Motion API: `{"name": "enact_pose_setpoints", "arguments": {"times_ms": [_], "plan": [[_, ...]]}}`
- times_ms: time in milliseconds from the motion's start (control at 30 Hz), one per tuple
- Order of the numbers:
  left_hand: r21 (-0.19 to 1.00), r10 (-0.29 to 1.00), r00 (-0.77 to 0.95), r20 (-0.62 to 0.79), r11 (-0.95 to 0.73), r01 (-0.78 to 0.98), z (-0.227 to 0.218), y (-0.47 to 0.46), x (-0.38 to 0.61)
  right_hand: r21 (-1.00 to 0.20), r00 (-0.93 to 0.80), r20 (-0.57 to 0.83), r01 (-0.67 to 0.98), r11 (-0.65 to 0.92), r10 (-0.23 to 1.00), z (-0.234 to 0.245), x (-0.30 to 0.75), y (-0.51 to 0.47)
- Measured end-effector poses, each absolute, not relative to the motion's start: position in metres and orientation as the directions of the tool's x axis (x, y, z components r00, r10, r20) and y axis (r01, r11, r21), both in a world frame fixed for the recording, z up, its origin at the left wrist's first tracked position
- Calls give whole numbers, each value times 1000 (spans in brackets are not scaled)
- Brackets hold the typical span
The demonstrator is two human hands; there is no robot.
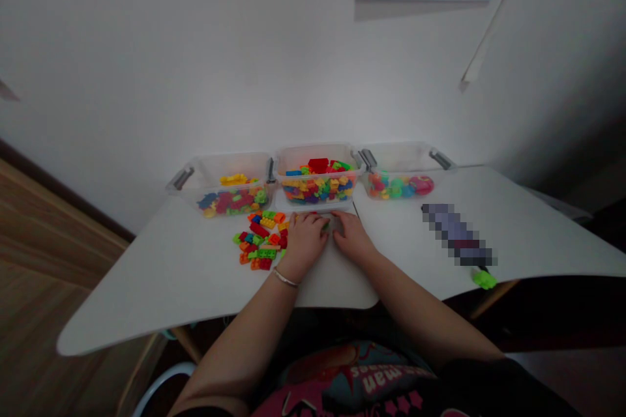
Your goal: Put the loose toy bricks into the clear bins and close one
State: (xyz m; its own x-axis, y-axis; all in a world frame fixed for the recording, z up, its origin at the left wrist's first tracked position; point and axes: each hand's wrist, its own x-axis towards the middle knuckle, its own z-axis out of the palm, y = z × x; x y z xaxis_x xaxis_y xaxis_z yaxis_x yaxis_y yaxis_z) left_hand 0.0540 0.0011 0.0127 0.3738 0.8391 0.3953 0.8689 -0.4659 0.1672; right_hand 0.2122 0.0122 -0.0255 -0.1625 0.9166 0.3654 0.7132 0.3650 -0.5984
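Observation:
My left hand, with a bracelet at its wrist, rests low over the white table with its fingers curled. A small green building block shows at its fingertips, partly hidden. My right hand lies just to the right, thumb and forefinger apart, with nothing visible between them. Beside my left hand spreads a loose pile of building blocks in red, orange, green, yellow and blue. My left hand covers part of this pile. A bit of red shows behind its fingers.
Three clear plastic bins stand along the wall: a left bin, a middle bin heaped with blocks, and a right bin with rounded toys. A blurred-out object with a green piece lies at right. The table's front edge is near me.

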Motion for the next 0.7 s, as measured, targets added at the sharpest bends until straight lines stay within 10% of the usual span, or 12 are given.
{"name": "enact_pose_setpoints", "arguments": {"times_ms": [700], "plan": [[339,841,263,473,-450,827,15,7,54,-639,-162,321,690,339,933,-21,213,12]]}}
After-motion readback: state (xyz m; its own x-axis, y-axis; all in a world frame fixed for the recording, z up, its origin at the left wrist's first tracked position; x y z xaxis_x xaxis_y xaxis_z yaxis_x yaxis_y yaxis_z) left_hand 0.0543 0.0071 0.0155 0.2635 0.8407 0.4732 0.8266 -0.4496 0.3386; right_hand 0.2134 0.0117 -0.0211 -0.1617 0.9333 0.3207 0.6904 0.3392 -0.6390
